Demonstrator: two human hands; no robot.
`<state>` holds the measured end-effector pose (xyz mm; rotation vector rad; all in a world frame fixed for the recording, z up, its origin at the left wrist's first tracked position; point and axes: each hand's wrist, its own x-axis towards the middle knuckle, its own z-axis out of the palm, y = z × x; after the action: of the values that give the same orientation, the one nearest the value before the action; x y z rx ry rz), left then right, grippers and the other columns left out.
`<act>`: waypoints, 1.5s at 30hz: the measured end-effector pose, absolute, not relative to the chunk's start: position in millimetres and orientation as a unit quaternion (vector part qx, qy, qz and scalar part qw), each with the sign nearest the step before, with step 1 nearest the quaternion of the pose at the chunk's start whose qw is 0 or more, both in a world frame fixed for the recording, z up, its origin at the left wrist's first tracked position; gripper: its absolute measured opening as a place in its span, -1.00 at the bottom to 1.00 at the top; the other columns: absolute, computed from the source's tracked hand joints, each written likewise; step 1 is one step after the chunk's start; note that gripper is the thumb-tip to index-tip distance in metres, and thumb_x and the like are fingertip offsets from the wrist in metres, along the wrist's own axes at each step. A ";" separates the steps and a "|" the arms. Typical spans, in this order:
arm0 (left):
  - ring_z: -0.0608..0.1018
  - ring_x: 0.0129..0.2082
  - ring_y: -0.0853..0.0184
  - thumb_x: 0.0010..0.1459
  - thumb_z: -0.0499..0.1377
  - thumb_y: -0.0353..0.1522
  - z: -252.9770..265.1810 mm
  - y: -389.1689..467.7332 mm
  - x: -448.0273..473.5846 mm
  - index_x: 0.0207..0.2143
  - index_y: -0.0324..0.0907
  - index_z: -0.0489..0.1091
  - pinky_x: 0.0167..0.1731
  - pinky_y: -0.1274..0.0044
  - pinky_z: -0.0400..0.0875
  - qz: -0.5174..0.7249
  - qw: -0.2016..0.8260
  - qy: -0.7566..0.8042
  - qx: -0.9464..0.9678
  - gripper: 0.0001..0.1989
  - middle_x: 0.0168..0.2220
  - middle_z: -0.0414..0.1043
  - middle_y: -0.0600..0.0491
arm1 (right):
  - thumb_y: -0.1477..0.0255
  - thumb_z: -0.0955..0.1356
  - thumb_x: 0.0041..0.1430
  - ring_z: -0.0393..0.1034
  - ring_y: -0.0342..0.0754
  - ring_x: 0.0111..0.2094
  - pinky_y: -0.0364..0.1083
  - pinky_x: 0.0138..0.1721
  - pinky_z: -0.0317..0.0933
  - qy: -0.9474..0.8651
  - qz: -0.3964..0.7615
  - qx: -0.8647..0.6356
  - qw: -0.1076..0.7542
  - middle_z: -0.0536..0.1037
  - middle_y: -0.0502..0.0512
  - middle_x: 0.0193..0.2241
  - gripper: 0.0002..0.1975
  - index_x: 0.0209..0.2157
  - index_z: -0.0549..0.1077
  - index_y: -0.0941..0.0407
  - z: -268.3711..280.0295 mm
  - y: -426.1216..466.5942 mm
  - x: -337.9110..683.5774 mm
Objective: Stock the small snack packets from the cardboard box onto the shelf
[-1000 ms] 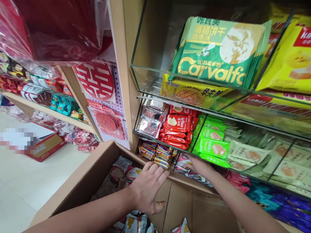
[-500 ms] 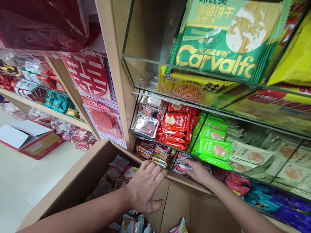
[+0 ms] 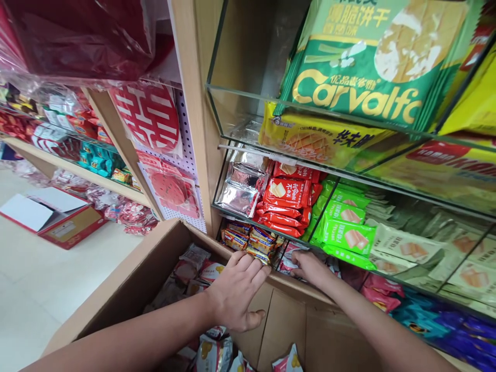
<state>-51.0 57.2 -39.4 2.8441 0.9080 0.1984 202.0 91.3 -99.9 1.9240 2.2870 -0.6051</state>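
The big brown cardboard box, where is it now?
The brown cardboard box is at the bottom middle of the head view, stretching left, under the left hand, with the gold-and-blue packets just past its far edge.

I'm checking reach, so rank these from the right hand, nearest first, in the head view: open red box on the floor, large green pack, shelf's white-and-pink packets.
1. White-and-pink packets: by the right hand, in a low shelf compartment.
2. Large green pack: upper shelf.
3. Open red box: far left, floor.
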 end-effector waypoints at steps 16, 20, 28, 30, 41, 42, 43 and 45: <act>0.23 -0.16 0.17 -0.13 0.10 -0.05 -40.7 58.4 -51.0 0.03 -0.24 0.12 -0.01 0.30 -0.05 0.073 0.042 0.300 0.950 -0.29 -0.16 0.23 -0.04 | 0.50 0.36 -0.10 0.32 -0.04 -0.36 -0.16 -0.41 0.02 0.763 -0.173 0.615 0.097 0.44 0.08 -0.44 -0.91 -0.45 0.38 0.14 -90.3 94.6 185.9; 0.22 -0.17 0.18 -0.13 0.10 -0.04 -40.5 58.7 -51.5 0.02 -0.24 0.12 -0.02 0.30 -0.03 0.070 0.028 0.299 0.951 -0.30 -0.17 0.23 -0.04 | 0.47 0.37 -0.11 0.30 -0.07 -0.41 -0.18 -0.47 0.00 0.756 -0.179 0.623 0.094 0.44 0.03 -0.48 -0.90 -0.46 0.38 0.13 -89.1 94.4 184.0; 0.23 -0.17 0.14 -0.13 0.10 -0.04 -38.1 59.5 -51.3 0.00 -0.28 0.16 -0.04 0.29 -0.01 0.083 -0.012 0.282 0.956 -0.30 -0.16 0.22 -0.09 | 0.32 0.33 0.02 0.28 -0.10 -0.46 -0.19 -0.50 0.00 0.736 -0.182 0.648 0.068 0.43 0.03 -0.51 -0.82 -0.50 0.37 0.14 -88.0 94.2 183.1; 0.23 -0.17 0.13 -0.14 0.11 -0.06 -38.5 59.7 -51.8 0.01 -0.28 0.16 -0.05 0.29 -0.01 0.089 -0.011 0.274 0.958 -0.31 -0.17 0.23 -0.09 | 0.33 0.32 0.05 0.29 -0.10 -0.46 -0.18 -0.48 0.02 0.732 -0.177 0.655 0.055 0.44 0.04 -0.52 -0.83 -0.51 0.37 0.14 -77.1 87.7 184.7; 0.34 -0.08 0.25 -0.01 0.10 -0.35 -27.0 63.6 -51.6 -0.04 -0.14 0.26 -0.02 0.34 0.09 0.187 0.202 0.257 0.926 -0.58 -0.11 0.35 0.02 | 0.41 0.25 0.10 0.34 -0.08 -0.33 -0.16 -0.28 0.15 0.753 -0.291 0.589 -0.040 0.46 0.06 -0.40 -0.87 -0.40 0.42 0.12 -79.8 -62.1 124.8; 0.36 -0.10 0.29 0.02 0.08 -0.37 -23.7 63.8 -51.4 -0.07 -0.17 0.28 -0.03 0.37 0.13 0.210 0.253 0.254 0.909 -0.63 -0.12 0.37 0.02 | 0.48 0.33 -0.03 0.32 -0.04 -0.22 -0.15 -0.20 0.15 0.747 -0.335 0.575 0.003 0.46 0.08 -0.28 -0.87 -0.35 0.43 0.12 -98.2 -68.5 117.3; 0.39 -0.12 0.32 0.04 0.05 -0.39 -20.5 63.9 -51.6 -0.10 -0.21 0.29 -0.05 0.40 0.17 0.233 0.304 0.250 0.889 -0.67 -0.13 0.38 0.00 | 0.51 0.40 -0.16 0.33 -0.01 -0.22 -0.13 -0.19 0.16 0.734 -0.351 0.581 0.022 0.46 0.08 -0.27 -0.81 -0.38 0.45 0.12 -116.1 -72.5 111.0; 0.42 -0.18 0.37 0.06 0.02 -0.42 -15.7 63.4 -54.4 -0.14 -0.28 0.29 -0.11 0.47 0.26 0.270 0.392 0.242 0.846 -0.72 -0.19 0.40 -0.03 | 0.62 0.47 -0.45 0.35 0.07 -0.28 -0.07 -0.23 0.21 0.703 -0.360 0.612 0.040 0.47 0.09 -0.37 -0.70 -0.52 0.46 0.14 -145.3 -76.6 102.6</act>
<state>-54.4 63.4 -15.7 2.1471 0.6152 0.6855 102.6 -76.6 -145.3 1.8751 2.1545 -1.1015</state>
